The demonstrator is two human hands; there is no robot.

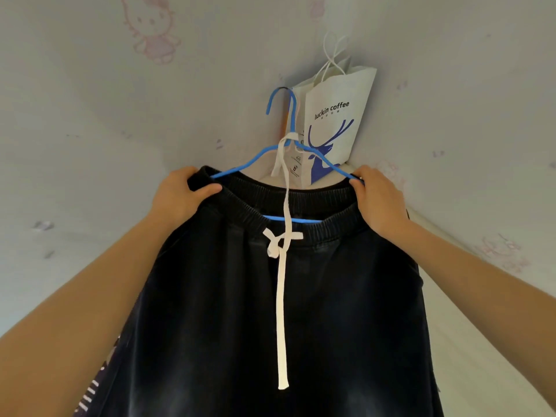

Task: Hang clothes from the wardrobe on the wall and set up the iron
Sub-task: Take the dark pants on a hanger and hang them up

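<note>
A person's two bare arms reach up to a pair of black drawstring trousers on a blue wire hanger. The hanger's hook is caught high in the corner where two papered walls meet. What the hook hangs on is too small to make out.

The left hand has its grip clenched on the left end of the ribbed elastic waistband, thumb across the front of the fabric. The right hand grasps the right end of the waistband, where the hanger's shoulder meets it, fingertips pinching at the wire.

The trousers hang in front of the person, waistband stretched open along the hanger. The white drawstring is knotted at the front. One end runs up and drapes over the hanger's neck, and the other falls straight down the cloth. White lettering runs along the left side seam.

Behind the hanger hangs a white paper bag printed "luckin coffee" with a blue deer. The wallpaper shows faint pink cartoon figures.
</note>
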